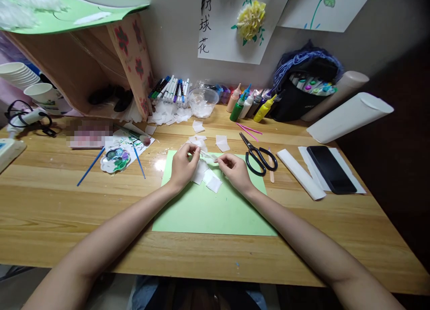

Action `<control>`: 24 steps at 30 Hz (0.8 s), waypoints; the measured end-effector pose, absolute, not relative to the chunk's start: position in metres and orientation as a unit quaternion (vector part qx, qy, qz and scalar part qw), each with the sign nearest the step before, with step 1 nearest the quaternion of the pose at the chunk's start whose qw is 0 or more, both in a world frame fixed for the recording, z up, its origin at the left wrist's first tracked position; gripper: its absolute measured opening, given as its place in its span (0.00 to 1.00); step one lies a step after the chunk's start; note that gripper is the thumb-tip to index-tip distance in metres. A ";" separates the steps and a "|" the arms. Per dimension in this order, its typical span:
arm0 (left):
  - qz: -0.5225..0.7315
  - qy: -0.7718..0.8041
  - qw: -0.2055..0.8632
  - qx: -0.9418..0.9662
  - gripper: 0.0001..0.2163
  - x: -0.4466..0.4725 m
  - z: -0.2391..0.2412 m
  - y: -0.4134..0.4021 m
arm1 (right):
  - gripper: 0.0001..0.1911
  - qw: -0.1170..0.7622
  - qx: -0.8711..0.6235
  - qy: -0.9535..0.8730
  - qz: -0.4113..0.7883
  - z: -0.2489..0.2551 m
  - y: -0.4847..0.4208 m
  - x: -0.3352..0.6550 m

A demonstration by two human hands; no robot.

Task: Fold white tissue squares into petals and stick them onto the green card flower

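Note:
My left hand [183, 164] and my right hand [235, 169] meet over the far end of a light green paper sheet [215, 211] on the wooden desk. Both pinch a small bundle of white tissue paper [208, 157] between their fingertips. A few loose white tissue squares [211, 181] lie on the green sheet just under my hands. More white squares [222, 143] lie on the desk beyond the sheet.
Black scissors [257, 155] lie right of my hands, a black phone [331, 169] on white paper strips farther right. A paint palette [116, 160] and blue brushes lie left. Paint bottles [250, 106], markers [171, 90], a clear bowl [203, 101] and a marker bag [302, 95] line the wall.

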State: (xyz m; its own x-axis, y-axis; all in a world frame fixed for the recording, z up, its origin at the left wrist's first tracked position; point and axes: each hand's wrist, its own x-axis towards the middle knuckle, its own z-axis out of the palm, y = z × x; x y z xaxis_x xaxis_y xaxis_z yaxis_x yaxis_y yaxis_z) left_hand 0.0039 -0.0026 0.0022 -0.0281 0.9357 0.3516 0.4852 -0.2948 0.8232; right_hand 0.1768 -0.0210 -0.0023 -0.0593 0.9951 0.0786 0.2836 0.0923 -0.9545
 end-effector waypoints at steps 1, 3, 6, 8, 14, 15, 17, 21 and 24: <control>0.473 0.549 0.248 0.643 0.07 0.004 0.002 -0.002 | 0.10 0.435 -0.535 -0.596 0.412 -0.003 -0.021 0.177; 0.483 0.561 0.266 0.618 0.07 0.003 0.000 0.001 | 0.10 0.442 -0.538 -0.588 0.412 -0.004 -0.020 0.177; 0.495 0.578 0.291 0.580 0.08 0.000 -0.004 0.006 | 0.09 0.447 -0.541 -0.580 0.413 -0.005 -0.018 0.178; 0.501 0.588 0.299 0.561 0.08 -0.002 -0.006 0.010 | 0.08 0.446 -0.545 -0.577 0.415 -0.005 -0.017 0.178; 0.492 0.599 0.311 0.550 0.10 -0.008 -0.008 0.018 | 0.09 0.445 -0.546 -0.573 0.419 -0.004 -0.019 0.178; 0.487 0.600 0.309 0.555 0.10 -0.008 -0.008 0.019 | 0.09 0.446 -0.545 -0.573 0.420 -0.004 -0.019 0.177; 0.479 0.606 0.289 0.566 0.12 -0.008 -0.008 0.019 | 0.10 0.446 -0.544 -0.572 0.422 -0.003 -0.019 0.177; 0.481 0.612 0.237 0.582 0.11 -0.008 -0.005 0.016 | 0.11 0.448 -0.561 -0.568 0.403 -0.006 -0.014 0.182; 0.461 0.590 0.233 0.621 0.06 -0.006 -0.002 0.011 | 0.14 0.458 -0.594 -0.557 0.358 -0.012 -0.005 0.189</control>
